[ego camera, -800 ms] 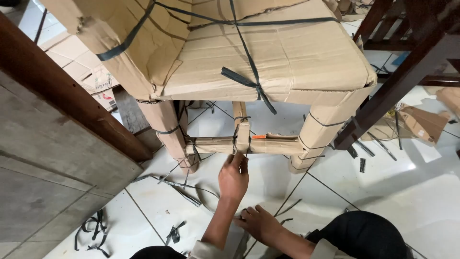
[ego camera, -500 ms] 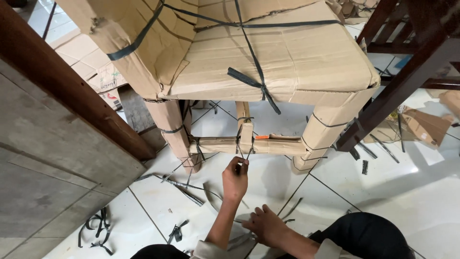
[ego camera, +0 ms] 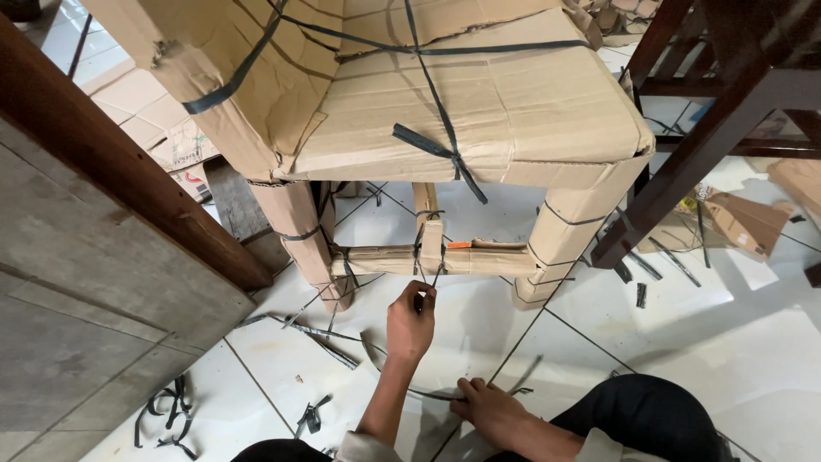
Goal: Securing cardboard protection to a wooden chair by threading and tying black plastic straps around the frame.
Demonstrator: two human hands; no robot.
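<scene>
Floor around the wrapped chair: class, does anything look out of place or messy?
Yes. Cut dark strap offcuts lie scattered over the white tile floor, and torn cardboard scraps sit at the right. The cardboard-wrapped chair itself looks neatly strapped.

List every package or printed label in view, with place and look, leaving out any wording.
Cardboard-wrapped chair: centre top, brown, bound with dark straps.
Flattened printed carton: floor at left behind the chair leg, tan with red and dark print.
Torn cardboard box: floor at right, brown, crumpled.
</scene>
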